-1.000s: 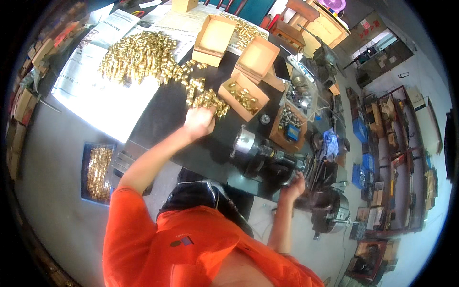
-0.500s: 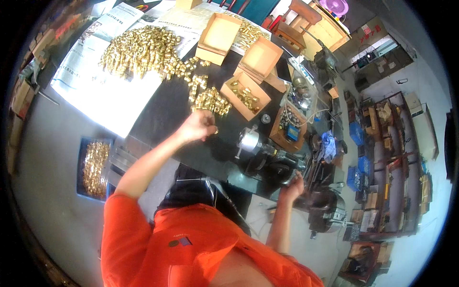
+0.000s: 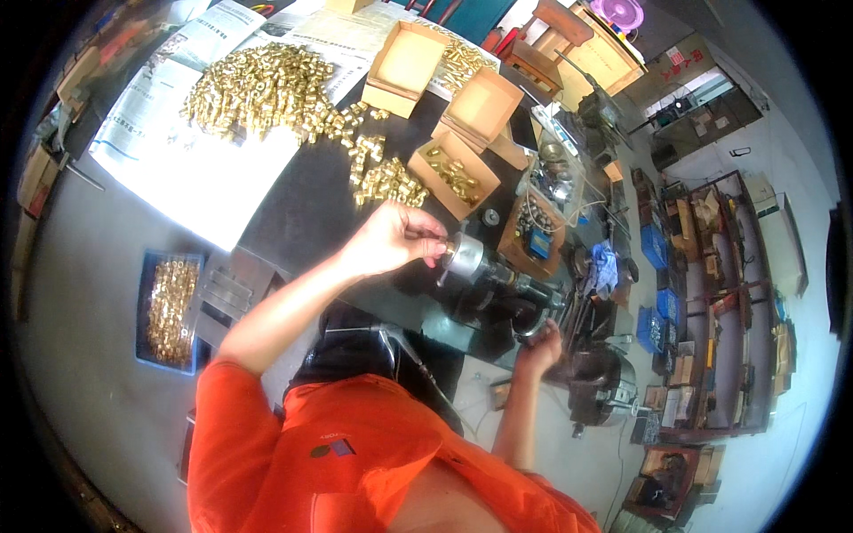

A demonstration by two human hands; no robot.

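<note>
Dark tabletop [image 3: 306, 197], left hand [image 3: 397, 240] pinching brass piece [image 3: 450, 249] at silver chuck [image 3: 468, 258], grip of right hand [image 3: 539, 350] unclear

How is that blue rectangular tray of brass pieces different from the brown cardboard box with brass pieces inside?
The blue tray is packed with brass pieces; the cardboard box holds far fewer.
The tray sits left of the black table; the box sits on it.
Both are open-topped.

Glossy brass-coloured metal fittings [image 3: 262, 89], matt newspaper [image 3: 191, 169] under glare, a smooth dark bench [image 3: 306, 209], dull brown cardboard box [image 3: 404, 67], polished silvery metal chuck [image 3: 466, 257], smooth blue plastic bin [image 3: 167, 366], matt orange cloth shirt [image 3: 244, 426]
</note>
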